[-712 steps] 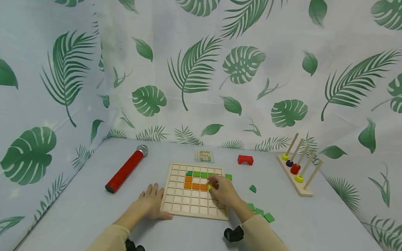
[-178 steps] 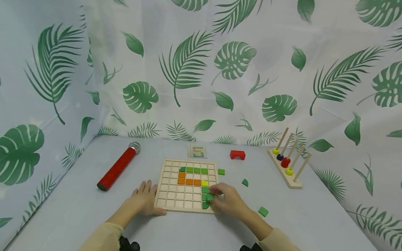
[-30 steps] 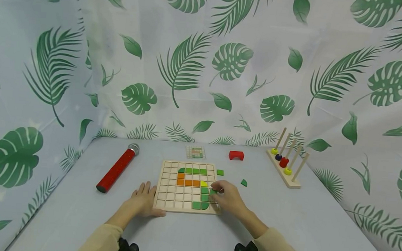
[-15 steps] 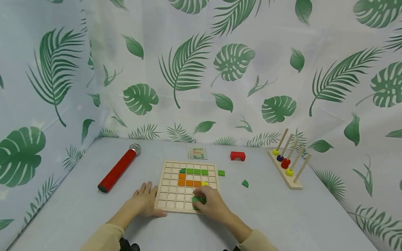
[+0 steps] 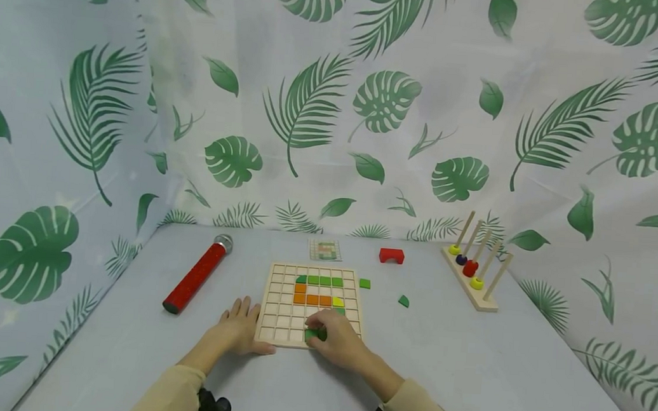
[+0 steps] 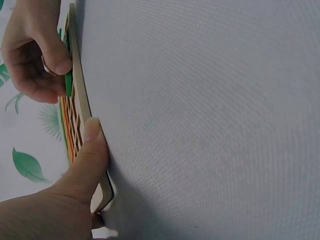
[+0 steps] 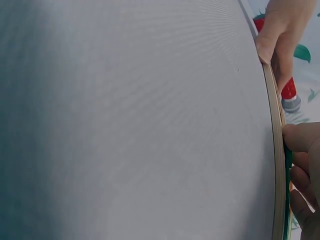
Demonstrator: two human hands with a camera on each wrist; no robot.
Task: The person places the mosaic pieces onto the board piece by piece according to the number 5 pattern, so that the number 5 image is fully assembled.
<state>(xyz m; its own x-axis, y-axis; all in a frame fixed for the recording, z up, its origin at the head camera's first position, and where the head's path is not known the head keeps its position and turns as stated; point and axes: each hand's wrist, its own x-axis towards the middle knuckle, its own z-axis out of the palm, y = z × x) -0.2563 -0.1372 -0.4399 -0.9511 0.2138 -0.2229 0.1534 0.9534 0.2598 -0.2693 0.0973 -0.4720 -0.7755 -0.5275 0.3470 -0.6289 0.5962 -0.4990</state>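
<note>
A wooden grid board (image 5: 276,321) lies on the table with green, orange and yellow tiles in its cells. My left hand (image 5: 237,331) rests at its front left corner, fingers spread; in the left wrist view the thumb (image 6: 91,142) presses the board's front edge. Over the front of the board, my right hand (image 5: 335,341) pinches a green tile (image 6: 69,84) between thumb and fingers. That hand covers part of the green column at the front right. Orange tiles (image 5: 312,300) and a yellow tile (image 5: 338,302) form a row behind it, with a green row (image 5: 325,281) farther back.
A loose green square (image 5: 365,284) and a green quarter-round tile (image 5: 404,301) lie right of the board. Behind it are a pattern card (image 5: 324,250) and a red arch block (image 5: 391,256). A red microphone (image 5: 198,276) lies left; a peg stand (image 5: 470,276) stands right.
The right hand has carried a green tile leftward from the board's right edge to its front. Over the longer span, green tiles from the table's right side have come onto the board. Left hand unmoved.
</note>
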